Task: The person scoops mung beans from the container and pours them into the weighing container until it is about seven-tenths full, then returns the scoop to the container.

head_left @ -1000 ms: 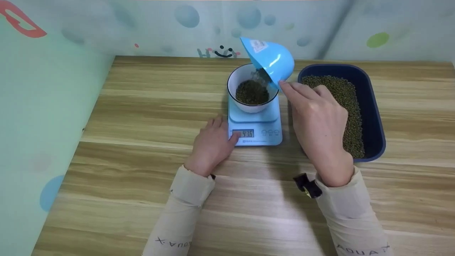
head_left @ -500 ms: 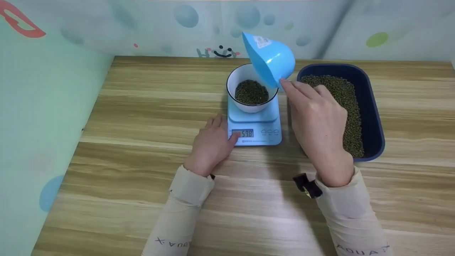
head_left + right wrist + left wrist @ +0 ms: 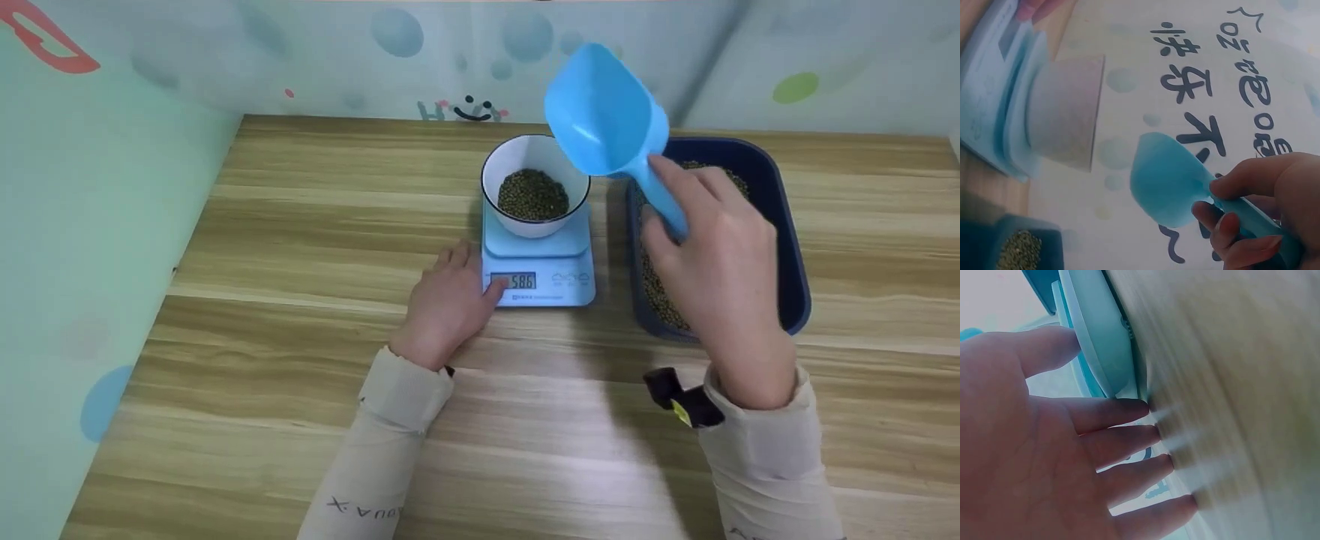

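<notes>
My right hand [image 3: 724, 262] grips the handle of a blue scoop [image 3: 600, 112], its bowl bare inside and raised at the right rim of a white bowl. That dark-rimmed bowl [image 3: 502, 161] holds a layer of small green beans [image 3: 532, 195]. It stands on a light blue kitchen scale [image 3: 574, 292] whose display reads about 58.6. My left hand [image 3: 450, 304] rests beside the scale's left edge, thumb on the display corner. In the left wrist view its fingers [image 3: 1134, 475] lie straight, fingertips at the tabletop.
A dark blue tub [image 3: 795, 262] of green beans stands right of the scale, partly behind my right hand. The wooden table [image 3: 315, 247] meets a printed wall covering [image 3: 315, 60] at the back and a pale green wall [image 3: 97, 225] at the left.
My right hand has drawn right and turned the scoop from tipped over the bowl to facing up. Beans were falling a second ago; the display went from about 47.6 to 59.8, then 58.6.
</notes>
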Demonstrator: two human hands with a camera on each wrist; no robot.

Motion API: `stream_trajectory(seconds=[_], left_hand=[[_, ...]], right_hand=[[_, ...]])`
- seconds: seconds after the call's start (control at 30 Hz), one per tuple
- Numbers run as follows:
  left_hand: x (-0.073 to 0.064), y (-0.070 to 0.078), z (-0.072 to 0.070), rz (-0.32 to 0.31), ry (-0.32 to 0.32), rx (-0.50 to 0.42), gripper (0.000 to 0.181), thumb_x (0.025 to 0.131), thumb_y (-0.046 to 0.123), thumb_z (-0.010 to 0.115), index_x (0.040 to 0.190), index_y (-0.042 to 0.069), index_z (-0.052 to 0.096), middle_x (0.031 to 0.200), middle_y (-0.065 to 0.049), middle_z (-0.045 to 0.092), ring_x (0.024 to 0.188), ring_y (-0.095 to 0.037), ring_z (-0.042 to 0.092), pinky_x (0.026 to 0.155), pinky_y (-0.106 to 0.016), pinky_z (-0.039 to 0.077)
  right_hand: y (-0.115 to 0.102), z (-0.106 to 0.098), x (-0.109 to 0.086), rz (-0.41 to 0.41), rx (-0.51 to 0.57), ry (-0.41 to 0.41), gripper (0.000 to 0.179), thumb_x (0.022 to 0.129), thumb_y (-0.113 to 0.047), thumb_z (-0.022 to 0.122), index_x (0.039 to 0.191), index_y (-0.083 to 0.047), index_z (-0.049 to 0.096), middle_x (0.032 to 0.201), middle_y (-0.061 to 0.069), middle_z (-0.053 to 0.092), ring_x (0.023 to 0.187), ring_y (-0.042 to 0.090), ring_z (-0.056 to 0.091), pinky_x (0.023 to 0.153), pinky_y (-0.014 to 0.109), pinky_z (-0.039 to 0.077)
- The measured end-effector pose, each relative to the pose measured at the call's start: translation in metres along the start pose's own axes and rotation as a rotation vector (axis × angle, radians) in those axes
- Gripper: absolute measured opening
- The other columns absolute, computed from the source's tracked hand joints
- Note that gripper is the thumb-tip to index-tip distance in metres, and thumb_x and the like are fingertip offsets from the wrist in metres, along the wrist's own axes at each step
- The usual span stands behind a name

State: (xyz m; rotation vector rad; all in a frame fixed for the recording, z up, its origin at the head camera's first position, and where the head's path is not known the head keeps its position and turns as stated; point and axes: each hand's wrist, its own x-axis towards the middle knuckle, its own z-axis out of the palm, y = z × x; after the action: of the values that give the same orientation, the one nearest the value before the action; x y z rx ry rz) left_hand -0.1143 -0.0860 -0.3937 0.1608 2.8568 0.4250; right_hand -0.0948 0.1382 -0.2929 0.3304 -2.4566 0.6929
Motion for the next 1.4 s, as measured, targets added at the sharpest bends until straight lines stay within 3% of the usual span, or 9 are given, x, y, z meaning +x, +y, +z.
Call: stream_trajectory(seconds=[0.27,0.4,0.53,0.63,0.8,0.93,1.13,1.23,1.4], left_hand=[[0.0,-0.001,0.0,0.002,-0.001,0.007,0.067,0.092,0.048,0.035,0.138,0.0,0.028,0.144,-0.017,0.023,0.131,-0.03,0.02,0.103,-0.045,0.023],[0.0,-0.001,0.0,0.004,-0.001,0.0,0.065,0.092,0.047,0.036,0.138,0.002,0.03,0.144,-0.016,0.023,0.131,-0.03,0.019,0.102,-0.047,0.023],[0.0,-0.001,0.0,-0.005,-0.01,-0.009,0.065,0.092,0.048,0.035,0.138,0.003,0.03,0.144,-0.016,0.022,0.132,-0.03,0.018,0.102,-0.049,0.022],[0.0,-0.001,0.0,-0.009,-0.011,-0.008,0.065,0.092,0.048,0.035,0.139,0.003,0.03,0.144,-0.016,0.022,0.132,-0.031,0.017,0.102,-0.049,0.022],[0.0,-0.001,0.0,-0.007,-0.016,-0.002,0.066,0.092,0.048,0.035,0.139,0.002,0.029,0.145,-0.016,0.021,0.132,-0.031,0.017,0.102,-0.048,0.022],[0.0,0.0,0.0,-0.001,-0.009,-0.001,0.067,0.092,0.049,0.035,0.139,0.002,0.028,0.144,-0.016,0.022,0.132,-0.031,0.018,0.102,-0.047,0.022],[0.0,0.0,-0.001,0.003,-0.005,0.002,0.067,0.092,0.049,0.035,0.139,0.001,0.027,0.144,-0.016,0.023,0.131,-0.031,0.019,0.103,-0.046,0.022],[0.0,0.0,-0.001,0.003,-0.006,-0.001,0.068,0.092,0.048,0.035,0.139,0.0,0.027,0.144,-0.016,0.023,0.132,-0.031,0.018,0.103,-0.046,0.022],[-0.001,-0.001,-0.001,0.011,0.017,-0.009,0.067,0.091,0.048,0.036,0.137,0.0,0.031,0.143,-0.016,0.026,0.131,-0.031,0.021,0.101,-0.047,0.024]], right_hand=[[0.022,-0.029,-0.006,0.036,-0.023,-0.001,0.034,0.082,-0.023,0.063,0.116,-0.019,0.062,0.1,0.008,0.065,0.08,0.023,0.059,0.068,0.035,0.044],[0.037,-0.048,-0.014,0.052,-0.096,0.005,0.033,0.081,-0.03,0.062,0.113,-0.021,0.064,0.091,0.01,0.067,0.061,0.019,0.056,0.055,0.017,0.036],[0.055,-0.066,-0.021,0.146,-0.124,-0.045,0.033,0.08,-0.034,0.062,0.111,-0.025,0.065,0.079,0.009,0.066,0.047,0.006,0.042,0.042,0.013,0.026],[0.071,-0.074,-0.025,0.229,-0.086,-0.092,0.032,0.08,-0.031,0.063,0.111,-0.025,0.065,0.079,0.008,0.063,0.045,0.002,0.039,0.039,0.014,0.027],[0.091,-0.082,-0.029,0.291,-0.09,-0.13,0.033,0.082,-0.025,0.062,0.114,-0.016,0.063,0.096,0.004,0.052,0.047,0.007,0.041,0.038,0.013,0.032],[0.098,-0.088,-0.033,0.325,-0.087,-0.187,0.036,0.084,-0.023,0.06,0.118,-0.011,0.058,0.103,0.004,0.046,0.042,-0.004,0.045,0.032,0.017,0.038],[0.109,-0.095,-0.044,0.308,-0.016,-0.309,0.04,0.088,-0.021,0.057,0.125,-0.007,0.051,0.106,0.024,0.055,0.051,-0.015,0.047,0.036,0.017,0.042],[0.113,-0.098,-0.05,0.307,-0.014,-0.332,0.037,0.089,-0.023,0.055,0.122,-0.006,0.054,0.102,0.026,0.057,0.052,-0.018,0.046,0.037,0.016,0.042],[0.117,-0.104,-0.054,0.29,-0.02,-0.292,0.03,0.086,-0.024,0.059,0.109,-0.004,0.063,0.075,-0.011,0.06,0.045,-0.011,0.05,0.032,0.018,0.038]])
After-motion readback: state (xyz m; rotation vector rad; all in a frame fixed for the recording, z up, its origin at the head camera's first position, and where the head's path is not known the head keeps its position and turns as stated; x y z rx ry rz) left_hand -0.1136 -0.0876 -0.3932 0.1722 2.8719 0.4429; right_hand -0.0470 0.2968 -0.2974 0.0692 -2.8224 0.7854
